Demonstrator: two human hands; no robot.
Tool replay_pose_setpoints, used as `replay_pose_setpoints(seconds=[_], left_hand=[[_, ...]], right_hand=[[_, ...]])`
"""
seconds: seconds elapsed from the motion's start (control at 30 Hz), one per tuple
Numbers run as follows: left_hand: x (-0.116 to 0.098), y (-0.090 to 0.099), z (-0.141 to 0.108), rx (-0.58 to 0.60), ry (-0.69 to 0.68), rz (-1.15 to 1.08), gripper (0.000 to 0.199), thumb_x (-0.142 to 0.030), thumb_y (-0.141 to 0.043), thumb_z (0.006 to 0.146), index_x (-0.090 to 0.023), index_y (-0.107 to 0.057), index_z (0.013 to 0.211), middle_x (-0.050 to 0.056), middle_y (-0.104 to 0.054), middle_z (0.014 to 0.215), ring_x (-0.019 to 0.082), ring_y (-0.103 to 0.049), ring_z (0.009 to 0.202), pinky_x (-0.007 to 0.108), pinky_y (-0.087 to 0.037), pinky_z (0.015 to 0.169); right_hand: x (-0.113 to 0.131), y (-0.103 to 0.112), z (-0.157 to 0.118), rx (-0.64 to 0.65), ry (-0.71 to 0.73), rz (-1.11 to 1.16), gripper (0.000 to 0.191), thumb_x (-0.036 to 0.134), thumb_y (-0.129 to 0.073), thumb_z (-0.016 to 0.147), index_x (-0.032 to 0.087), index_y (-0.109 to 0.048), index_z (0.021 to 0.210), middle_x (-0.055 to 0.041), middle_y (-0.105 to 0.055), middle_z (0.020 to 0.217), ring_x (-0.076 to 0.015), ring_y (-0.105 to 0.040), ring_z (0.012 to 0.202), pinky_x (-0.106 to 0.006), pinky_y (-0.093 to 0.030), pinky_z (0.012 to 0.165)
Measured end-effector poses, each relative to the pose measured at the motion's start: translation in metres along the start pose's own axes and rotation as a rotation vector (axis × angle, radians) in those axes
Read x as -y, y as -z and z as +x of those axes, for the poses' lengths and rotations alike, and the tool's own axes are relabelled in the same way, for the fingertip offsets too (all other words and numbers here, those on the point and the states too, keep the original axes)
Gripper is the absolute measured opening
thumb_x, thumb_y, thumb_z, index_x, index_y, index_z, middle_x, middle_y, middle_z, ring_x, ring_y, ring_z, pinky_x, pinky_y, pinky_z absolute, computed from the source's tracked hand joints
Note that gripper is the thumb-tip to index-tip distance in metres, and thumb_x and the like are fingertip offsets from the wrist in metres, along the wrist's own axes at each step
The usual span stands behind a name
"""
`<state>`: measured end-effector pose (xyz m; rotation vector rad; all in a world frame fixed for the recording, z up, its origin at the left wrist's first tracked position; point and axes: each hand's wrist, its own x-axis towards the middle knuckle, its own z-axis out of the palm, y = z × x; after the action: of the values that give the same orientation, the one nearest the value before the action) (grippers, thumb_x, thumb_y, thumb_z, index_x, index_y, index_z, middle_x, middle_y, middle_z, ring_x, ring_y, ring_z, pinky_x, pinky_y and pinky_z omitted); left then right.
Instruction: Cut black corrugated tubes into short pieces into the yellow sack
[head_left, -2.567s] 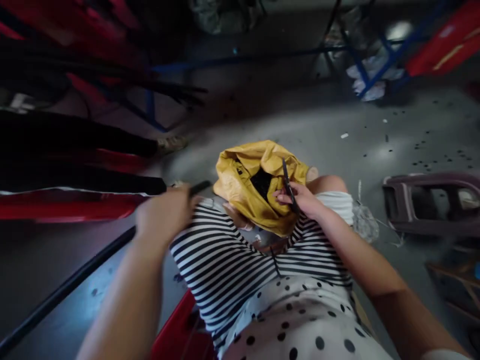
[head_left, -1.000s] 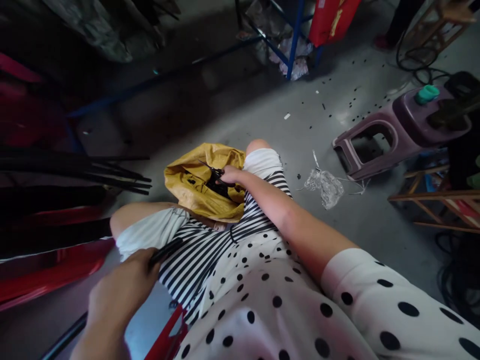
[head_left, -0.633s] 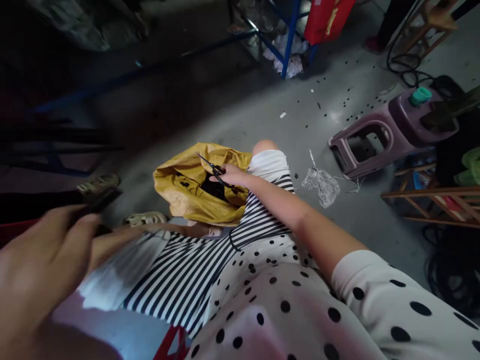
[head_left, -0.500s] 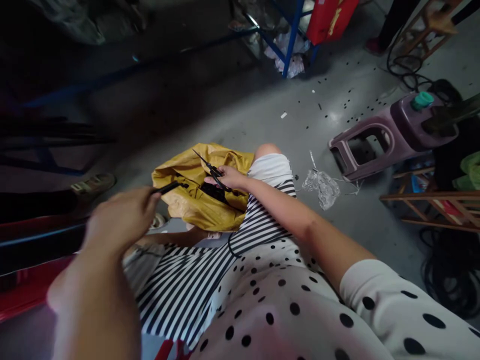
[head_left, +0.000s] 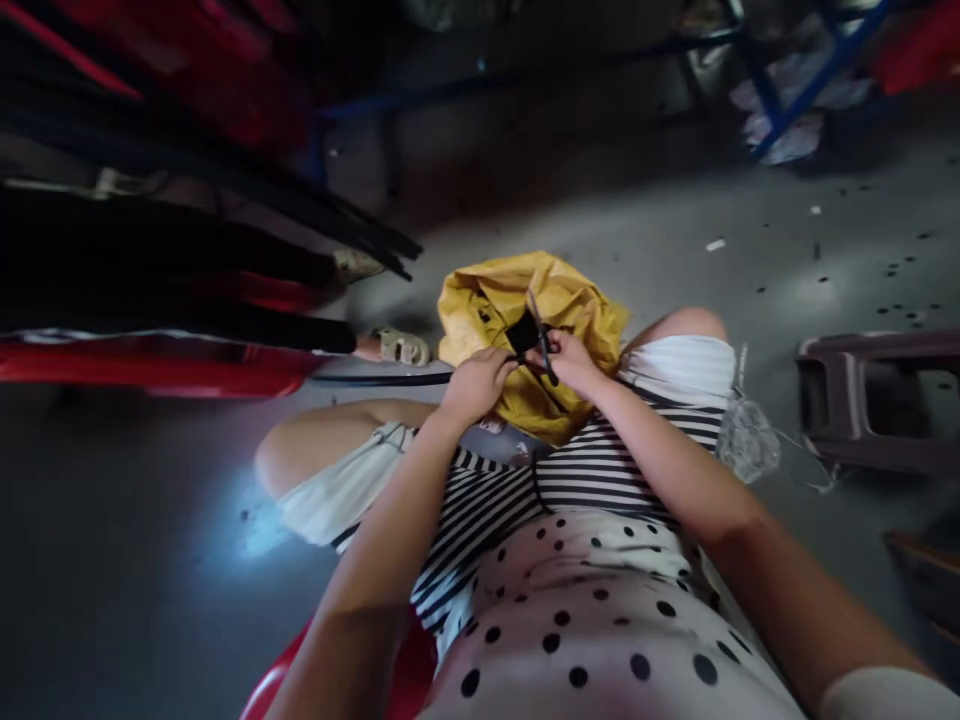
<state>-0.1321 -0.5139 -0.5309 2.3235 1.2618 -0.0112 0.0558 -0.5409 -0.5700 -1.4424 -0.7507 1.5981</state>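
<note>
A yellow bag point(head_left: 577, 290) lies open between my knees, with dark pieces inside. Over its opening my right hand point(head_left: 570, 360) is closed around black-handled scissors point(head_left: 541, 335), blades pointing away from me. Close beside it, my left hand point(head_left: 480, 385) grips a thin black strip point(head_left: 397, 380) that trails off to the left. Both hands nearly meet at the strip, near the scissors; whether the blades touch it is too small to tell.
At the left is another person's leg with a sandal point(head_left: 405, 347), beside a red stool point(head_left: 247, 375). A purplish plastic stool point(head_left: 885, 400) stands at the right, near a clear plastic bag point(head_left: 748, 440). Blue metal framing point(head_left: 802, 90) crosses the back.
The view has swung left. My left hand has come in from the left to beside my right hand, bringing the black strip over the bag. The scissors now point more directly away from me.
</note>
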Motion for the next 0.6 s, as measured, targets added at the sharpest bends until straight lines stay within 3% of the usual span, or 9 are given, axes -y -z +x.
replay_pose_setpoints(seconds=[0.27, 0.37, 0.53, 0.6], left_hand=[[0.001, -0.005, 0.003, -0.081, -0.028, -0.115, 0.029, -0.033, -0.055, 0.102, -0.02, -0.067, 0.125, 0.01, -0.074, 0.118, 0.025, -0.068, 0.112, 0.037, -0.052, 0.1], [-0.001, -0.011, 0.011, -0.093, -0.045, -0.119, 0.028, -0.033, -0.057, 0.102, -0.019, -0.068, 0.123, 0.011, -0.074, 0.117, 0.026, -0.068, 0.11, 0.038, -0.052, 0.099], [0.002, -0.012, 0.022, -0.211, 0.003, -0.193, 0.028, -0.027, -0.056, 0.101, -0.017, -0.068, 0.125, 0.012, -0.073, 0.123, 0.026, -0.067, 0.117, 0.037, -0.051, 0.105], [0.008, -0.009, 0.024, -0.258, 0.042, -0.213, 0.029, -0.025, -0.057, 0.101, -0.015, -0.068, 0.126, 0.013, -0.073, 0.125, 0.026, -0.066, 0.12, 0.037, -0.049, 0.108]], right_hand=[[0.009, 0.005, 0.0, -0.021, 0.067, 0.017, 0.054, 0.042, -0.094, 0.052, 0.022, -0.054, 0.082, 0.0005, -0.07, 0.079, -0.0158, -0.065, 0.073, -0.029, -0.053, 0.071], [0.008, 0.01, 0.004, -0.065, 0.097, -0.044, 0.055, 0.051, -0.091, 0.055, 0.022, -0.055, 0.083, -0.0023, -0.072, 0.085, -0.0179, -0.066, 0.078, -0.031, -0.054, 0.074], [0.01, 0.026, 0.015, -0.267, 0.223, -0.238, 0.055, 0.067, -0.081, 0.067, 0.021, -0.059, 0.087, -0.0054, -0.071, 0.088, -0.0219, -0.066, 0.084, -0.035, -0.055, 0.077], [0.01, 0.03, 0.018, -0.23, 0.19, -0.218, 0.059, 0.075, -0.076, 0.069, 0.021, -0.059, 0.088, -0.0069, -0.071, 0.088, -0.0231, -0.068, 0.081, -0.036, -0.055, 0.072]])
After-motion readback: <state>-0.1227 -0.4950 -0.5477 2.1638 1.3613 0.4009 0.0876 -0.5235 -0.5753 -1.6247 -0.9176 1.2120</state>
